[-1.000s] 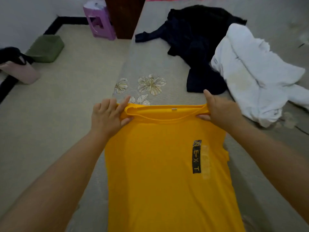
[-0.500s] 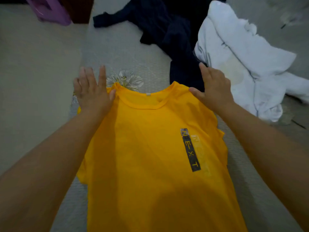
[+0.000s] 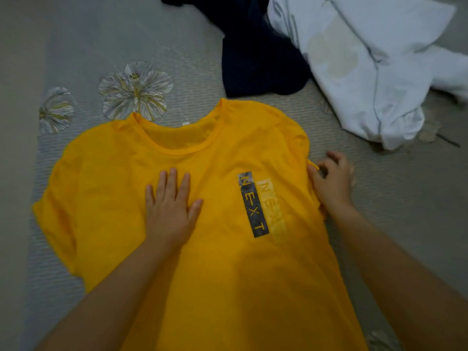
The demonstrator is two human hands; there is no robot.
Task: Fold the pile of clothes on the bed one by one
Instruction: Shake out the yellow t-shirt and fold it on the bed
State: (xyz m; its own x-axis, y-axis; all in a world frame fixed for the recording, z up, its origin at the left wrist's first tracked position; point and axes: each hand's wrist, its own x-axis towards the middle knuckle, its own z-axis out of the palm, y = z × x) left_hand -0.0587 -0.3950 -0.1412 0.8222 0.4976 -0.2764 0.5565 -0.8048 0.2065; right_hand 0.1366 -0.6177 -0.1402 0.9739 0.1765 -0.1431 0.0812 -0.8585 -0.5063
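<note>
Now that the yellow T-shirt (image 3: 202,224) has dropped from held-up to flat at frame centre on the bed (image 3: 177,59), the left hand (image 3: 169,211) presses it open-palmed while the right hand (image 3: 331,181) pinches its right sleeve edge, ready for folding.

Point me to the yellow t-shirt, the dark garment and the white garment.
yellow t-shirt (image 3: 228,262): head view, on the bare chest fabric below the print.
dark garment (image 3: 255,62): head view, on its lower part above the shirt's collar.
white garment (image 3: 367,72): head view, on the middle of the crumpled cloth.
</note>
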